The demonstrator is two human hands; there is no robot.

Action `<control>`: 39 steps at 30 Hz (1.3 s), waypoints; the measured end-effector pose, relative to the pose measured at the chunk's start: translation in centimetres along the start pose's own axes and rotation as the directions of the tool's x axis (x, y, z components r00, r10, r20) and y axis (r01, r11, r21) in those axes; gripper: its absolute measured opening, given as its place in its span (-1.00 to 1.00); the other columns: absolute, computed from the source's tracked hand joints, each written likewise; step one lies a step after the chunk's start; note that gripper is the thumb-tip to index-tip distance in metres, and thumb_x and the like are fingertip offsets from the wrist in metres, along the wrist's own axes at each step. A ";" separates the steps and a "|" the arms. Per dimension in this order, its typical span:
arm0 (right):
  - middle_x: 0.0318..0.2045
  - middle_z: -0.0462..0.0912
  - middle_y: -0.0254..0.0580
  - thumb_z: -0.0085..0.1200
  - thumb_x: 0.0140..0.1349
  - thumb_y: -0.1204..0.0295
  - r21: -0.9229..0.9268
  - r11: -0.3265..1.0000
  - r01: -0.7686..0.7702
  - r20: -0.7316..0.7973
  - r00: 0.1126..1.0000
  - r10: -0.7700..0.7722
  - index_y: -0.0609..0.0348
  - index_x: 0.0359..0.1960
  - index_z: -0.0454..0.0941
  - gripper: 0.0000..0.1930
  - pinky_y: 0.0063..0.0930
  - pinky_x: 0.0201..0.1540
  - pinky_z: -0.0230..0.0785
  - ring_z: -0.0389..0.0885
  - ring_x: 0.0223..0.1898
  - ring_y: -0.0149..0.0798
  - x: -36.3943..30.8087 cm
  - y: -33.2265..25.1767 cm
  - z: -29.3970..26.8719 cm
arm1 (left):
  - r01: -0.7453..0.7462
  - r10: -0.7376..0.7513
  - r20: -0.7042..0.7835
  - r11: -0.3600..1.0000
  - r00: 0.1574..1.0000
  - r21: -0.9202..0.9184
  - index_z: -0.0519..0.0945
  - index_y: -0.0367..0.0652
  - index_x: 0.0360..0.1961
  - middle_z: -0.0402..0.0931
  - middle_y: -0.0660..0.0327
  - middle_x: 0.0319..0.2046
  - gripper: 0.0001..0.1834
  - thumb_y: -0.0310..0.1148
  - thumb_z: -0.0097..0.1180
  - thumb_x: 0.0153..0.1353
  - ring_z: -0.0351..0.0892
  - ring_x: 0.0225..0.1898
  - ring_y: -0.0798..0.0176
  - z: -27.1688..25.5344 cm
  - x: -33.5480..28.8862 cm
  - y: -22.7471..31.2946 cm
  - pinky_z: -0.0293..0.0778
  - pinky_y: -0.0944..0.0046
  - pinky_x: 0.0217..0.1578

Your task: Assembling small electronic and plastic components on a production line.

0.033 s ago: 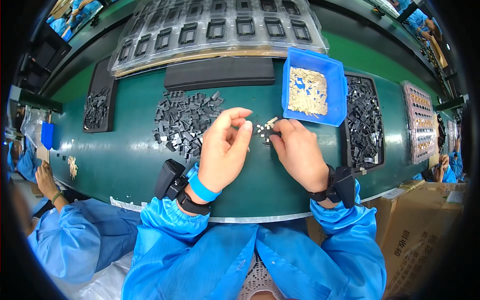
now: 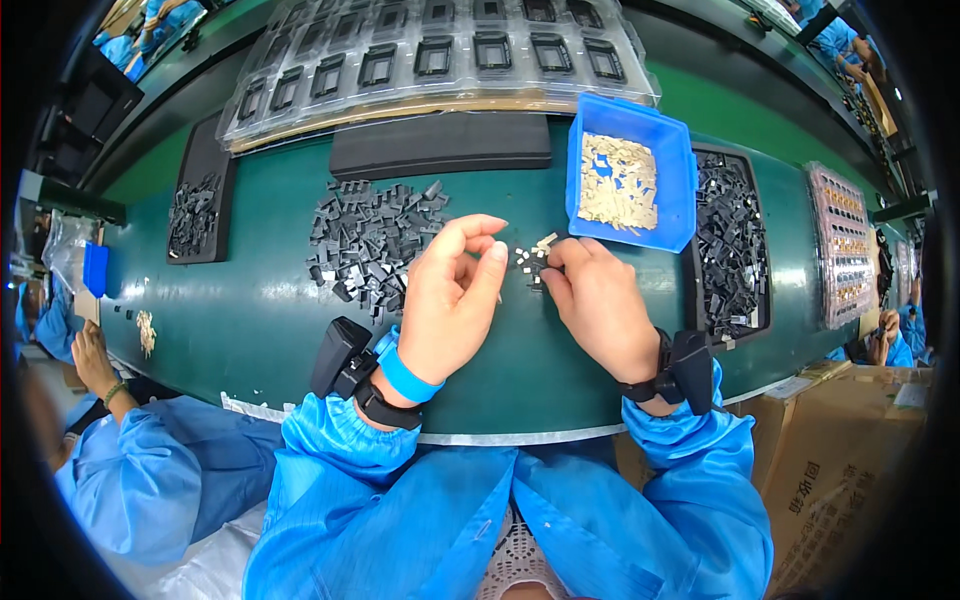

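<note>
My left hand [image 2: 455, 295], with a blue band at the wrist, is held over the table with its fingers curled toward the thumb. Whatever lies between those fingers is hidden or too small to name. Facing it, my right hand [image 2: 602, 300] has thumb and forefinger bent together at the edge of a small pile of cream and black pieces [image 2: 530, 258]. Its fingertips hide what they pinch. Left of my left hand spreads a heap of small dark grey plastic pieces [image 2: 375, 240]. Beyond my right hand stands a blue bin [image 2: 684, 190] holding many flat cream pieces [image 2: 617, 180].
A black tray [image 2: 765, 300] of dark parts lies right, another [image 2: 222, 225] left. Clear plastic trays [image 2: 430, 95] with black frames stand behind a black foam block [image 2: 440, 145]. A cardboard box [image 2: 840, 450] is lower right. A co-worker's hand [image 2: 93, 358] is at the left.
</note>
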State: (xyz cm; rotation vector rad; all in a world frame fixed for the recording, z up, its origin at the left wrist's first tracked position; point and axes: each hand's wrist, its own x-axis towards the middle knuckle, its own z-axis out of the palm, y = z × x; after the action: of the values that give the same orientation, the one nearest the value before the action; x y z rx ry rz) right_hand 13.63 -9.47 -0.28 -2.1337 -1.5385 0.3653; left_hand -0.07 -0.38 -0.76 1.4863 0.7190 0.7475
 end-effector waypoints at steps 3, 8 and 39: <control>-0.44 0.48 0.03 0.02 0.07 0.50 0.050 0.999 0.008 0.012 1.000 -0.008 0.25 -0.38 0.38 -0.88 -0.12 -0.38 0.40 0.50 -0.42 0.10 0.1 0.3 0.1 | 0.007 -0.009 0.034 0.999 0.999 0.039 0.43 -0.26 -0.12 0.45 0.23 -0.39 -0.78 -0.49 -0.01 0.19 0.37 -0.61 0.55 -0.1 0.1 -0.1 0.28 0.52 -0.61; -0.46 0.48 -0.01 0.00 0.08 0.51 0.155 0.988 0.013 0.014 1.000 -0.015 0.21 -0.40 0.36 -0.91 -0.11 -0.41 0.35 0.49 -0.43 0.09 0.1 0.5 -0.2 | 0.121 -0.137 0.129 0.985 0.982 0.125 0.40 -0.25 -0.08 0.43 0.29 -0.39 -0.76 -0.43 -0.03 0.24 0.39 -0.56 0.53 0.1 0.1 0.0 0.34 0.53 -0.57; -0.35 0.46 -0.21 0.16 0.04 0.50 0.622 0.777 0.095 -0.187 0.982 0.029 0.20 -0.29 0.49 -0.81 -0.48 -0.45 0.44 0.54 -0.44 -0.29 -0.7 -0.2 -1.3 | 0.281 -0.228 0.232 0.932 0.946 -0.230 0.55 -0.27 -0.26 0.55 0.24 -0.49 -0.83 -0.40 0.04 0.21 0.43 -0.63 0.51 0.4 -0.2 0.4 0.35 0.53 -0.66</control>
State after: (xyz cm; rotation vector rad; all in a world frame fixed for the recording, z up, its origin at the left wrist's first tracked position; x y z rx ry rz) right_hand 13.81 -10.41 0.85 -1.5541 -1.1268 0.5594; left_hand 0.13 -0.82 -0.43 1.1804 0.6190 0.4633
